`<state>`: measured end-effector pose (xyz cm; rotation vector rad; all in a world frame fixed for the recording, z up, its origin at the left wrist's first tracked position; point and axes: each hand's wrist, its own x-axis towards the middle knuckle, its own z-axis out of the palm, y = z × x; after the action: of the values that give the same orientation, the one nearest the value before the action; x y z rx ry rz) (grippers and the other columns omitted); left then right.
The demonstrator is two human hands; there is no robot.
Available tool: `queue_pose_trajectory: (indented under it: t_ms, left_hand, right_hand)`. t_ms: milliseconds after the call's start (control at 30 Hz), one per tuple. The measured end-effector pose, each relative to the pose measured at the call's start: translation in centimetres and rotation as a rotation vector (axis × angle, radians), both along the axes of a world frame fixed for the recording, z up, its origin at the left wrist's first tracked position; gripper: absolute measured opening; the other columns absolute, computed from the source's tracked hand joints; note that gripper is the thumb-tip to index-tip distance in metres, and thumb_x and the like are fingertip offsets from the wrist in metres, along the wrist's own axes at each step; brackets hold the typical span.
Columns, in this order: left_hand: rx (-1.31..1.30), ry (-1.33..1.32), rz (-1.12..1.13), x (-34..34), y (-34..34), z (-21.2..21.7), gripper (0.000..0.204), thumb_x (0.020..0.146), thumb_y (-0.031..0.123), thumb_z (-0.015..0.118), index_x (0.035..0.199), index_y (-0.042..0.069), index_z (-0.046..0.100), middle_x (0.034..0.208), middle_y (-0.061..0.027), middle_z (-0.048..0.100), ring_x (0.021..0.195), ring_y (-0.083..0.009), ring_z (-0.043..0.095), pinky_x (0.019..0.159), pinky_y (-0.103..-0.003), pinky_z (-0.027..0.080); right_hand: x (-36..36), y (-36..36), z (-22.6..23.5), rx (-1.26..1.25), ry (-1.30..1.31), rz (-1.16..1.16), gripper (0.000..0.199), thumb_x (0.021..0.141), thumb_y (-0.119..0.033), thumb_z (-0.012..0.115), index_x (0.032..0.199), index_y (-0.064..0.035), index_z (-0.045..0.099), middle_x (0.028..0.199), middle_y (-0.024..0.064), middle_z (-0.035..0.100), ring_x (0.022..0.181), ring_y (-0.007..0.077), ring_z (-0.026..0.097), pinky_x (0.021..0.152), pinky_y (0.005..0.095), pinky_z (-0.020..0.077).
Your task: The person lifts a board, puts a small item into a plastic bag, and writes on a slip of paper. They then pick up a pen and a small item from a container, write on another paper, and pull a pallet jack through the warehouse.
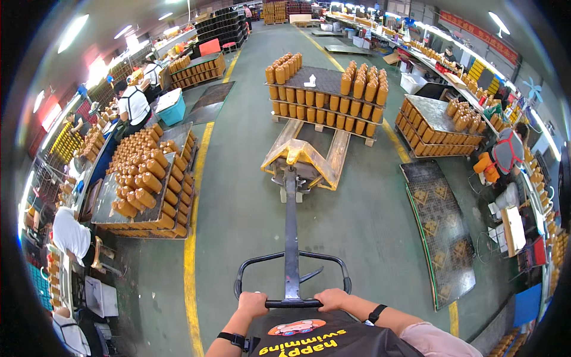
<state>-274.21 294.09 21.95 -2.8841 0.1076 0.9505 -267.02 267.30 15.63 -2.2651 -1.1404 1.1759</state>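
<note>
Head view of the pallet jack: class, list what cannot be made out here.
- Jack's fork tips: hidden under the loaded pallet.
- Left hand and right hand fingers: curled round the handle bar, undersides unseen.
- Far shelves: too small, bent by fisheye.

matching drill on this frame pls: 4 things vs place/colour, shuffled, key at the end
Things:
1. pallet jack forks
2. pallet jack handle
3. blue crate
4. black flat tray

Places or colours:
A. on the floor at the right, with nothing stacked on it
B. yellow, pointing at the stacked pallet of orange cylinders
C. gripped by the left hand and the right hand
D. by the yellow floor line at the left

Pairs: 1-B, 2-C, 3-D, 4-A
</note>
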Motion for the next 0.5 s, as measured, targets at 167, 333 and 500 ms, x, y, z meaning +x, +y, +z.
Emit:
queue_pose_trajectory:
  t_ms: [167, 333, 500]
  left_hand:
    - [-0.033, 0.014, -0.021, -2.1, -1.0, 0.0, 0.022, 0.068, 0.027, 0.058, 0.084, 0.014, 0.066, 0.084, -0.0073, 0.066, 0.082, -0.0236, 0.065, 0.065, -0.038, 0.05]
    - [-0.058, -0.07, -0.025, -3.8, -2.1, -0.7, 0.022, 0.068, 0.027, 0.058, 0.083, 0.013, 0.066, 0.082, -0.009, 0.066, 0.079, -0.025, 0.065, 0.064, -0.039, 0.05]
    - [-0.102, -0.089, -0.009, -4.6, -4.5, -1.9, 0.023, 0.069, 0.026, 0.058, 0.085, 0.011, 0.065, 0.082, -0.0099, 0.066, 0.078, -0.0263, 0.065, 0.064, -0.04, 0.05]
  right_hand:
    - [-2.1, -0.9, -1.3, -0.032, 0.016, -0.005, 0.036, 0.072, -0.032, 0.063, 0.099, -0.0098, 0.058, 0.093, 0.0147, 0.064, 0.09, 0.0326, 0.061, 0.074, 0.0451, 0.0495]
    - [-2.7, -2.1, 1.3, -0.132, -0.047, -0.002, 0.032, 0.073, -0.03, 0.062, 0.099, -0.0114, 0.06, 0.095, 0.0129, 0.065, 0.092, 0.0303, 0.062, 0.076, 0.0444, 0.0495]
    - [-3.8, -4.5, 1.0, -0.113, -0.172, -0.065, 0.029, 0.069, -0.03, 0.062, 0.092, -0.0137, 0.06, 0.085, 0.0101, 0.065, 0.084, 0.0297, 0.062, 0.069, 0.0438, 0.0495]
